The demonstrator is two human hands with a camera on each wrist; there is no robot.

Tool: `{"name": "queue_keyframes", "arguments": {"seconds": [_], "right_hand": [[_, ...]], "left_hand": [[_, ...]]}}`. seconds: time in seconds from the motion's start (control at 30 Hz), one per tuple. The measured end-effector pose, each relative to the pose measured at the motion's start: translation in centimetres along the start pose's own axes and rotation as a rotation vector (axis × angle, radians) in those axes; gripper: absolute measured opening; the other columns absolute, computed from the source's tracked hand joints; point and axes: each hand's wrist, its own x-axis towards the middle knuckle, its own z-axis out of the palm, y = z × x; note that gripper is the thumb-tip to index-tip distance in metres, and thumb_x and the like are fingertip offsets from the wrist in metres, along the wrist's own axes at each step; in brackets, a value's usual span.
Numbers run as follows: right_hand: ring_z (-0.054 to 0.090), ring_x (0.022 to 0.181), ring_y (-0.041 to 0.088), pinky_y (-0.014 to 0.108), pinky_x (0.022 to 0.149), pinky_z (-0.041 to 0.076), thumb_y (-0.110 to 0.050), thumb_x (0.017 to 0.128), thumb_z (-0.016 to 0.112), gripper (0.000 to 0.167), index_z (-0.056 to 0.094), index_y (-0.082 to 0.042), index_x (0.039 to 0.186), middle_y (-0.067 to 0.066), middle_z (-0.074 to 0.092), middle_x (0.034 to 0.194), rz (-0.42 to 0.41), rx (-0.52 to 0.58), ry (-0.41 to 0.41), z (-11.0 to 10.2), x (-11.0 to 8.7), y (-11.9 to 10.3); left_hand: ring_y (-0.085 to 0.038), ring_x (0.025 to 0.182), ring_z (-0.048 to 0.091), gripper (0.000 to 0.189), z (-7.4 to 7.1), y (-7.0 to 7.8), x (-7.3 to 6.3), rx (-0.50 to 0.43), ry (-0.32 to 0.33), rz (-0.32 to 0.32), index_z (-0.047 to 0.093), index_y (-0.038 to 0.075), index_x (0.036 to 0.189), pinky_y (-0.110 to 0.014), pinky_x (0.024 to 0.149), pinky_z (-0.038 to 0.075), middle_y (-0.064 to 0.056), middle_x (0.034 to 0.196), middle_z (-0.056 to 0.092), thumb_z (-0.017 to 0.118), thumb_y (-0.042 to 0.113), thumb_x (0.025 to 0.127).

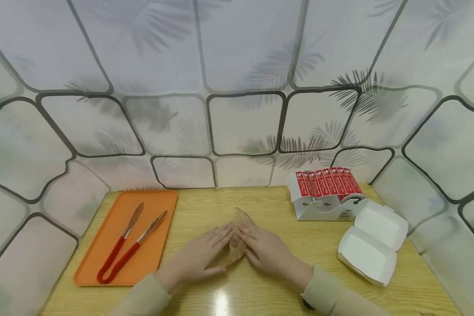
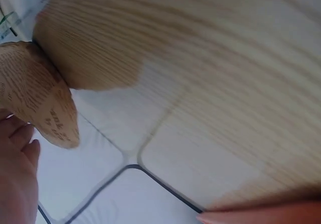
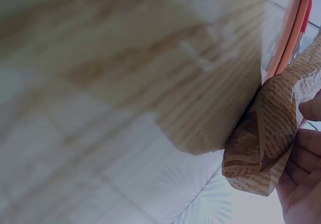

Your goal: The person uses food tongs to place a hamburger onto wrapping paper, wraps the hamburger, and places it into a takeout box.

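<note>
Left hand (image 1: 197,258) and right hand (image 1: 267,248) press straight fingers against newsprint-patterned paper wrapper (image 1: 242,217), likely light, soft, tearable; best held along its sides

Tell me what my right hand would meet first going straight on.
The printed brown paper, which your right hand touches; beyond it, perhaps your left hand, though depth is unclear.

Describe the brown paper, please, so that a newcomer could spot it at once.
On the wooden table, look between the orange tray and the open white box. There, the left hand and right hand touch the crumpled brown paper from either side. Newspaper-like print sets it apart from the plain tray and white box.
</note>
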Motion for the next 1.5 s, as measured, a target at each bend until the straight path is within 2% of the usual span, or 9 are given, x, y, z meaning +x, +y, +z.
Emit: {"name": "queue_keyframes", "arguments": {"seconds": [0.3,0.43,0.53,0.73,0.93,1.1,1.27,1.37,1.5], "right_hand": [[0.060,0.143,0.027,0.041,0.120,0.051,-0.026,0.096,0.072,0.057,0.061,-0.004,0.148,0.012,0.058,0.157,-0.023,-0.019,-0.015,0.1,0.0,-0.1],[0.058,0.145,0.027,0.041,0.121,0.050,-0.025,0.096,0.071,0.058,0.060,-0.004,0.149,0.012,0.057,0.158,-0.026,-0.018,-0.027,0.1,0.0,-0.1],[0.058,0.145,0.027,0.041,0.121,0.050,-0.025,0.096,0.071,0.059,0.059,-0.003,0.149,0.012,0.056,0.158,-0.027,-0.016,-0.026,0.1,0.0,-0.1],[0.060,0.143,0.027,0.041,0.119,0.051,-0.024,0.094,0.073,0.060,0.061,-0.003,0.148,0.013,0.058,0.157,-0.044,-0.026,0.002,0.3,-0.1,0.0],[0.060,0.144,0.027,0.041,0.120,0.051,-0.025,0.094,0.073,0.061,0.060,-0.003,0.148,0.013,0.058,0.157,-0.057,-0.032,-0.001,0.3,-0.1,0.1],[0.057,0.146,0.027,0.041,0.121,0.049,-0.025,0.095,0.072,0.061,0.058,-0.003,0.151,0.013,0.056,0.159,-0.058,-0.029,-0.019,0.3,-0.2,0.3],[0.057,0.146,0.028,0.041,0.120,0.050,-0.023,0.094,0.074,0.062,0.058,-0.002,0.150,0.013,0.058,0.158,-0.081,-0.037,-0.010,0.2,-0.3,0.5],[0.057,0.146,0.028,0.042,0.120,0.051,-0.023,0.094,0.074,0.062,0.058,-0.003,0.150,0.014,0.058,0.157,-0.091,-0.036,-0.010,0.0,-0.3,0.6],[0.058,0.145,0.028,0.042,0.119,0.052,-0.025,0.095,0.073,0.062,0.058,-0.003,0.151,0.013,0.058,0.158,-0.097,-0.033,-0.020,-0.1,-0.4,0.9]], "left_hand": [[-0.027,0.149,0.053,0.090,-0.2,-1.4,-3.7,0.207,0.117,0.144,0.050,0.003,0.156,-0.040,0.124,0.042,-0.013,0.165,0.049,0.069,0.064,0.094],[-0.023,0.139,0.062,0.078,0.0,-1.7,-5.1,0.256,0.206,0.208,0.060,0.006,0.148,-0.032,0.133,0.020,-0.009,0.154,0.062,0.074,0.059,0.093],[-0.021,0.135,0.066,0.047,0.2,-1.9,-5.6,0.303,0.273,0.249,0.066,0.007,0.142,-0.029,0.135,0.011,-0.008,0.148,0.067,0.056,0.040,0.110],[-0.018,0.127,0.071,0.073,0.1,-2.2,-5.8,0.407,0.306,0.289,0.071,0.007,0.133,-0.031,0.107,0.059,-0.006,0.139,0.073,0.001,0.004,0.114],[-0.019,0.118,0.076,0.035,-0.1,-2.7,-5.8,0.331,0.331,0.296,0.075,0.007,0.127,-0.032,0.100,0.063,-0.008,0.130,0.077,0.058,0.001,0.097],[-0.019,0.111,0.078,0.053,-0.2,-2.9,-5.2,0.230,0.387,0.273,0.077,0.006,0.120,-0.032,0.097,0.064,-0.008,0.121,0.080,0.084,0.002,0.068],[-0.021,0.104,0.080,0.024,-0.4,-3.0,-4.0,0.133,0.500,0.253,0.076,0.003,0.115,-0.033,0.091,0.066,-0.009,0.115,0.081,0.063,0.003,0.095],[-0.020,0.101,0.080,0.033,-0.6,-3.1,-3.1,0.066,0.549,0.229,0.076,0.003,0.113,-0.031,0.089,0.067,-0.008,0.111,0.082,0.044,0.013,0.112],[-0.019,0.095,0.081,0.015,-0.9,-3.1,-1.7,-0.037,0.567,0.176,0.079,0.004,0.109,-0.030,0.084,0.067,-0.008,0.108,0.083,0.072,0.012,0.099]]}}
